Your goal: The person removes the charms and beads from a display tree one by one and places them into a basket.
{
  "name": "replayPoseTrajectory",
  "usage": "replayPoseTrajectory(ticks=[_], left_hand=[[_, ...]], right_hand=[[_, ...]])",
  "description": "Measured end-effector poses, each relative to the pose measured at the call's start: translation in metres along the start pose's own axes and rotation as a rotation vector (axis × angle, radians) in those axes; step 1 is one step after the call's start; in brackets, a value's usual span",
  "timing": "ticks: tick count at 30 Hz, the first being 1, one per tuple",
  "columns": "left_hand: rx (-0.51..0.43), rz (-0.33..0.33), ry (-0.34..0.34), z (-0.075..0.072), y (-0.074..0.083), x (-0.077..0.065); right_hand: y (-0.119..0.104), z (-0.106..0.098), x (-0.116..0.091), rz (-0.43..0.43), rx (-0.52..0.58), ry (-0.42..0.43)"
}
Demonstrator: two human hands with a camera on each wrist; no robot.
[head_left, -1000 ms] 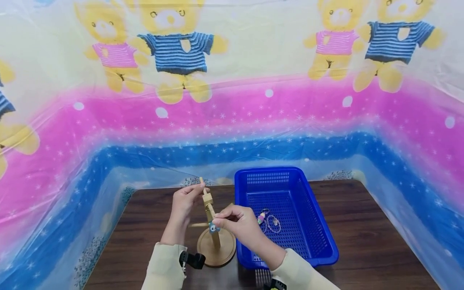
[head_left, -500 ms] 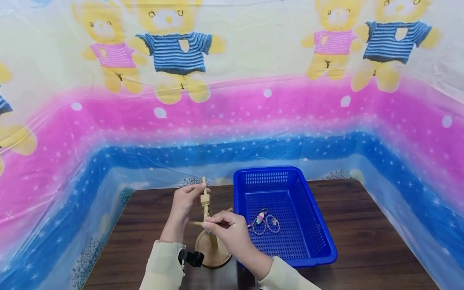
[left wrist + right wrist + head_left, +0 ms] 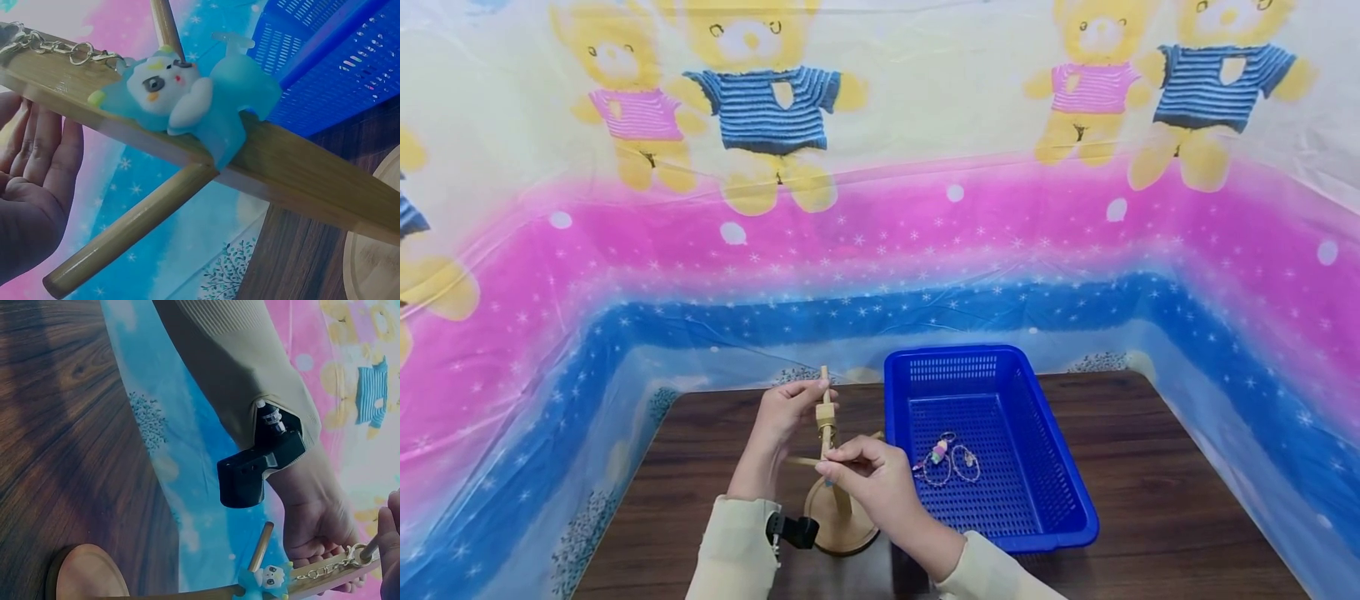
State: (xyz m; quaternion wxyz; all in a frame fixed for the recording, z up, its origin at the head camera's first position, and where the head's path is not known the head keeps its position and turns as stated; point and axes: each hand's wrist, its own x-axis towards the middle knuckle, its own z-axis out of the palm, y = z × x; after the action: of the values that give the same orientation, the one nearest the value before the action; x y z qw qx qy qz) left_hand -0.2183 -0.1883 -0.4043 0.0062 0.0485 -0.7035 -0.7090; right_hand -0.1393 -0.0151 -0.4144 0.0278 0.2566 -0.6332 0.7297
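Observation:
A wooden stand (image 3: 825, 414) with side pegs rises from a round base (image 3: 820, 525). My left hand (image 3: 778, 415) pinches the far peg at the top between thumb and forefinger. Thumb and forefinger of my right hand (image 3: 880, 482) pinch the tip of the peg facing me. In the right wrist view a keyring (image 3: 361, 554) encircles that peg, close to the right fingers. From it a chain (image 3: 62, 47) runs along the post to a light-blue figurine keychain (image 3: 187, 97) with a white face. My right hand mostly hides this figurine in the head view.
A blue perforated basket (image 3: 1060, 467) stands right of the stand, holding a pink-and-green beaded strap (image 3: 940, 452). A lower peg (image 3: 134, 228) sticks out leftward from the post. Bear-patterned cloth (image 3: 887, 233) surrounds the dark wooden table (image 3: 1157, 467).
My right hand has shifted slightly left and, with the peg tip, covers the figurine that hung in sight below it. The stand's top has turned a little. Left hand keeps its grip.

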Motion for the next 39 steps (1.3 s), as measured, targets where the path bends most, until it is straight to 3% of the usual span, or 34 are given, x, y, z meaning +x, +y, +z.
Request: replayPoseTrajectory(ticks=[7,15,21,27,31,39], left_hand=[[0.068,0.007,0.005,0.0,0.001,0.001],[0.062,0.041,-0.014,0.0,0.0,-0.001],[0.152,0.086,0.046,-0.004,-0.001,-0.006],[0.226,0.139,0.085,-0.02,-0.005,-0.022],[0.196,0.144,0.116,-0.029,-0.012,-0.037],[0.077,0.216,0.139,-0.036,-0.033,-0.056]], right_hand=[[-0.003,-0.001,0.001,-0.007,0.004,-0.011],[-0.002,-0.001,0.001,-0.03,-0.015,-0.026],[-0.002,-0.002,0.001,-0.034,-0.025,-0.04],[-0.002,-0.003,0.001,-0.036,-0.02,-0.065],[-0.001,-0.003,0.001,-0.046,-0.016,-0.074],[-0.002,-0.003,0.001,-0.034,-0.022,-0.065]])
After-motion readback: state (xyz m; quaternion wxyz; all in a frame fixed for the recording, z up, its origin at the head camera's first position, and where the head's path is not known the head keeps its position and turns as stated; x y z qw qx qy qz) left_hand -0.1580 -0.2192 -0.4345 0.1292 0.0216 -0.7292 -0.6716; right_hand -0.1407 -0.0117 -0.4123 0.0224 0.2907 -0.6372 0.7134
